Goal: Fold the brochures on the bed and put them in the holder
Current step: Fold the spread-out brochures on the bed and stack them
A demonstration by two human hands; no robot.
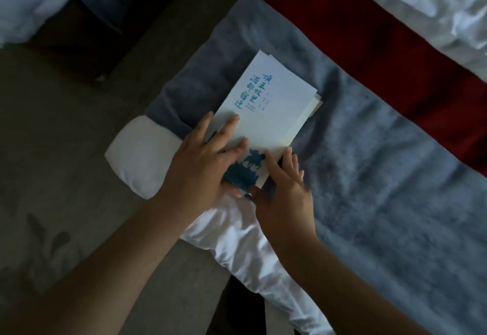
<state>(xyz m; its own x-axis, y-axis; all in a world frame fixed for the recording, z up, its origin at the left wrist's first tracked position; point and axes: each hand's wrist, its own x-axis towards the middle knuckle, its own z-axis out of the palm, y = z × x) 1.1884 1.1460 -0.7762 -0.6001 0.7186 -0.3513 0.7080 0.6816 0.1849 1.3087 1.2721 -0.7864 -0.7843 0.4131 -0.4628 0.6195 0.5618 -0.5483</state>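
A folded white brochure with blue Chinese lettering and a blue figure print lies on the grey bed runner, near the bed's corner. More sheets show stacked under its right edge. My left hand lies flat on the brochure's lower left part, fingers spread. My right hand grips the brochure's near right corner, thumb on top and fingers curled along the edge. No holder is in view.
A red strip crosses the bed beyond the runner, with white bedding past it. White sheet hangs at the bed corner. Grey patterned carpet lies to the left, with another white bed at the top left.
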